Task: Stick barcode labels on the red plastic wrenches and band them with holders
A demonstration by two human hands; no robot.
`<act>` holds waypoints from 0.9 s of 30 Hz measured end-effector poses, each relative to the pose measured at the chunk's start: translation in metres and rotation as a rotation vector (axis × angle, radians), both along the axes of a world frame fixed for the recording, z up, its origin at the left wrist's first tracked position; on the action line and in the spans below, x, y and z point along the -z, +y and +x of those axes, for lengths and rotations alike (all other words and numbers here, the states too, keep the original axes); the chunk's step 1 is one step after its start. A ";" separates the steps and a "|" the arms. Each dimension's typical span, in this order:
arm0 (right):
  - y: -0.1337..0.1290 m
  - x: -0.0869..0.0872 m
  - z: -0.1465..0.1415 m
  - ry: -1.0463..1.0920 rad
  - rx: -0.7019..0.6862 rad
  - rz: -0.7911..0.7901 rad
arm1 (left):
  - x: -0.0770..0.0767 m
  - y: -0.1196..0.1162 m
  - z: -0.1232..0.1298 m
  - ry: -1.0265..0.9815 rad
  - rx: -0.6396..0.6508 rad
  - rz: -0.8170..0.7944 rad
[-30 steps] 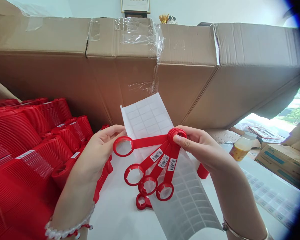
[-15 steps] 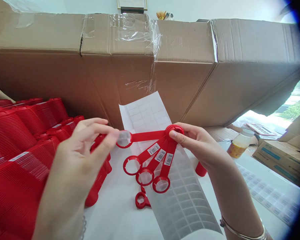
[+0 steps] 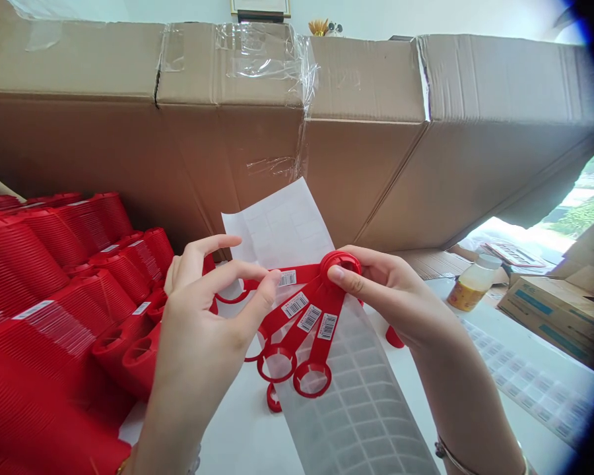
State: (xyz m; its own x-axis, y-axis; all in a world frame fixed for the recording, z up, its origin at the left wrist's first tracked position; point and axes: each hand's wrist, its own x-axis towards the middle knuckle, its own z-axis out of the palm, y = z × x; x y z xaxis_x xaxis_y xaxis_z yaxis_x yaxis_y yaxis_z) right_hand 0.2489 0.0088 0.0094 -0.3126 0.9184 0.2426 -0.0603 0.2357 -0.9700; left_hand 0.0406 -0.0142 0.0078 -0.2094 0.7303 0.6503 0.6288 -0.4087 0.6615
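Note:
My right hand (image 3: 383, 280) grips a fanned bunch of red plastic ring-ended wrenches (image 3: 309, 346) by their stacked rings. Several handles spread to the left and downward, each bearing a white barcode sticker (image 3: 309, 318). On the topmost handle lies another barcode sticker (image 3: 287, 278), with the pinched thumb and index finger of my left hand (image 3: 212, 297) at its left end. Those fingertips partly cover the handle. Beneath the bunch runs a long sticker backing sheet (image 3: 356, 376) marked with a grid, its white far end (image 3: 280, 214) raised.
Stacks of red wrenches (image 3: 24, 264) fill the left side. A large taped cardboard box (image 3: 257, 132) spans the back. At the right are a bottle of yellowish liquid (image 3: 474, 284), a smaller carton (image 3: 549, 316) and a barcode sheet (image 3: 529, 382) on the white table (image 3: 232, 435).
My left hand has moved right, from the top wrench's far ring to its handle, where a barcode sticker now shows. The fanned wrenches have shifted slightly left and down; my right hand keeps its grip.

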 end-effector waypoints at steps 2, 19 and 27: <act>-0.001 0.000 0.000 0.001 -0.004 -0.001 | 0.000 0.000 0.001 0.002 -0.003 -0.004; -0.003 -0.003 0.000 -0.028 0.010 -0.001 | 0.000 -0.001 0.000 -0.031 0.026 -0.031; -0.001 0.000 0.001 -0.028 -0.007 0.035 | -0.001 0.001 -0.001 -0.001 -0.002 -0.029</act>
State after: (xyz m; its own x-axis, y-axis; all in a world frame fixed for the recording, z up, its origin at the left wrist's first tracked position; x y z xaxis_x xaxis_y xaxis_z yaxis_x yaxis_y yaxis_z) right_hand 0.2502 0.0080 0.0094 -0.3266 0.9071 0.2655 -0.0347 0.2692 -0.9625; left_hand 0.0399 -0.0131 0.0089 -0.2116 0.7481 0.6289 0.6292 -0.3882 0.6734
